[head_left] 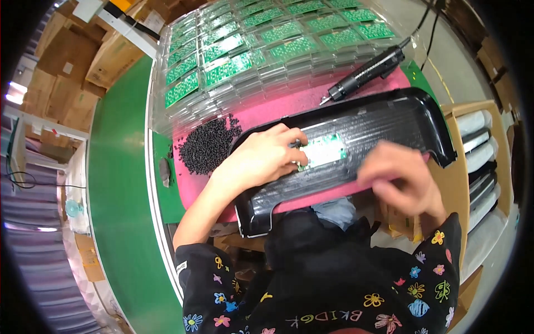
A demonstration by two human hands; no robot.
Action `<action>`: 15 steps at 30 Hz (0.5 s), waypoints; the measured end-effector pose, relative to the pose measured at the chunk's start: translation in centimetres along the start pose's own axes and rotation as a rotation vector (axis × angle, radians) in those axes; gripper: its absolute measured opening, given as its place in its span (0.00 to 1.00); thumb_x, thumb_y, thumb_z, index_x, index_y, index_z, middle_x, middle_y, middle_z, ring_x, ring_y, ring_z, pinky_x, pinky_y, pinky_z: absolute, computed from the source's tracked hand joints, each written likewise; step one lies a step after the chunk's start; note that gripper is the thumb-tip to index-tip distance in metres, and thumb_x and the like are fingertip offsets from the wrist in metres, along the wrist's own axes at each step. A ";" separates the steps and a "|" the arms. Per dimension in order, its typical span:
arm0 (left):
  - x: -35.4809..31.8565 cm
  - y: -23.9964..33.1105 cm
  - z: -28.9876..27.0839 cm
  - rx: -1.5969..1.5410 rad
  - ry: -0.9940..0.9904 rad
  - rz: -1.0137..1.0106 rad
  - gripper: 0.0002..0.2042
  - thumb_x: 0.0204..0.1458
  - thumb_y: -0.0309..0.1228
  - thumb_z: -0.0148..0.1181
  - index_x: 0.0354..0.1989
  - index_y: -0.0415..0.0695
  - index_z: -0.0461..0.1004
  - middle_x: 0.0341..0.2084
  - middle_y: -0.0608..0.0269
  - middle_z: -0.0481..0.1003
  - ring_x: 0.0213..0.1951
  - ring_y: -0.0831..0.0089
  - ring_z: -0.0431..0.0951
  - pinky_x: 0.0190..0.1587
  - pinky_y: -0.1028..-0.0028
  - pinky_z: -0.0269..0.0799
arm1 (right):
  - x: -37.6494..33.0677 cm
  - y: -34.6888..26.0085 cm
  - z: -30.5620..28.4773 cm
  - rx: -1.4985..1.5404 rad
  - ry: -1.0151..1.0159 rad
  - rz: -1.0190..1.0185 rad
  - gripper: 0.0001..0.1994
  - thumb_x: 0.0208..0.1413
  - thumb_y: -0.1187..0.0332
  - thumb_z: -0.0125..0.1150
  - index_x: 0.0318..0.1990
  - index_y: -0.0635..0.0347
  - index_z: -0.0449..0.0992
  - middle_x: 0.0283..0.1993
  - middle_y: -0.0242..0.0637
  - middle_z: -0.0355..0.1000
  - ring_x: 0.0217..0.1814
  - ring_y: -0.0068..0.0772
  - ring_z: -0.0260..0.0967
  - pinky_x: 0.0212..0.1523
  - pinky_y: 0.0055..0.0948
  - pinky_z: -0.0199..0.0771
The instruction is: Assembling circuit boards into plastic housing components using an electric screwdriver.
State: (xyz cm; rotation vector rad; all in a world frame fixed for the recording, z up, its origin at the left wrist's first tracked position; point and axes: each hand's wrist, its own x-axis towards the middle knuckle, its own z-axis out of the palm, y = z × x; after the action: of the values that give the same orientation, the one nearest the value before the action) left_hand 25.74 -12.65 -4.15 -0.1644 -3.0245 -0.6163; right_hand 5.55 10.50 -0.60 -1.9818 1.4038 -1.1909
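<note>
A long black plastic housing (pixel 384 125) lies open side up in front of me, with a green circuit board (pixel 325 152) in its middle. My left hand (pixel 264 155) reaches over the housing from the left. Its fingers are curled at the board's left end, and a small black part shows between them. My right hand (pixel 401 178), smeared by motion, is above the housing's near right edge, apart from the board; its fingers look bent, but whether they hold anything is unclear. A black electric screwdriver (pixel 367 73) rests beyond the housing, its tip pointing left.
A heap of small black screws (pixel 207 146) sits on the pink mat (pixel 258 113). Behind it are stacked clear trays (pixel 233 78) of green boards. A dark lump (pixel 165 171) lies left of the screws. At right stands a carton (pixel 453 183) of wrapped parts.
</note>
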 end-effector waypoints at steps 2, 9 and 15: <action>0.5 0.0 -0.9 -0.018 -0.015 0.001 0.08 0.45 0.30 0.69 0.35 0.48 0.81 0.49 0.66 0.74 0.51 0.62 0.75 0.47 0.65 0.78 | 5.2 1.5 -1.0 -0.138 0.130 -0.042 0.10 0.53 0.79 0.59 0.43 0.65 0.76 0.40 0.42 0.76 0.39 0.41 0.75 0.43 0.34 0.75; 1.2 -1.6 -0.4 -0.165 -0.038 0.101 0.05 0.45 0.31 0.69 0.29 0.46 0.81 0.43 0.68 0.75 0.46 0.65 0.76 0.45 0.64 0.76 | 15.0 10.8 -0.8 -0.717 0.316 -0.115 0.16 0.59 0.70 0.58 0.54 0.62 0.72 0.53 0.45 0.73 0.58 0.50 0.68 0.61 0.42 0.67; 0.3 -1.6 0.3 -0.107 0.099 0.114 0.07 0.46 0.32 0.68 0.33 0.48 0.81 0.43 0.69 0.75 0.45 0.66 0.76 0.45 0.66 0.74 | 14.7 14.2 1.1 -0.867 0.285 -0.173 0.16 0.58 0.66 0.59 0.52 0.59 0.73 0.53 0.42 0.74 0.58 0.46 0.69 0.62 0.44 0.65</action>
State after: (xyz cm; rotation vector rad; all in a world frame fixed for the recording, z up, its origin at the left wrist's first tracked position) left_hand 25.26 -13.92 -5.05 -0.2991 -2.8658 -0.7520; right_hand 0.50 -8.65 -5.97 -2.6028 2.1993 -1.0538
